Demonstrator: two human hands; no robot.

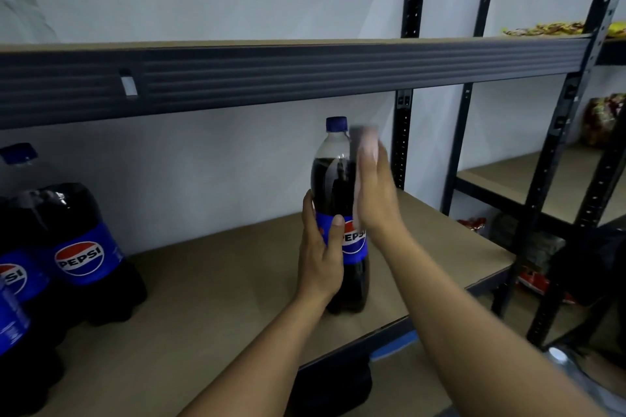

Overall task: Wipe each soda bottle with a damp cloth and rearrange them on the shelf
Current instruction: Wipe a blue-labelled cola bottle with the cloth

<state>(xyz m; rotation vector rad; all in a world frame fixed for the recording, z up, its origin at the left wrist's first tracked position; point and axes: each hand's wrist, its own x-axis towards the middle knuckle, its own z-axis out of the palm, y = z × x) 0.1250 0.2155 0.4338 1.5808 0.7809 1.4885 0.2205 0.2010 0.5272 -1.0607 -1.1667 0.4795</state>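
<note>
One brown shelf (220, 281) carries everything here. A few big Pepsi bottles (81, 247) crowd its left end, well apart from the slimmer soda bottle (333, 176), which stands upright near the front edge, toward the right end. Your left hand (320, 257) wraps the blue label (354, 240), grip curled round the bottle, thumb across the front. Your right hand (374, 193) lies flat along the bottle's right side, grip spread, fingers straight, pressing the pale cloth (366, 134) against the shoulder. The cloth pokes out above your fingertips, just beside the blue cap (336, 123).
</note>
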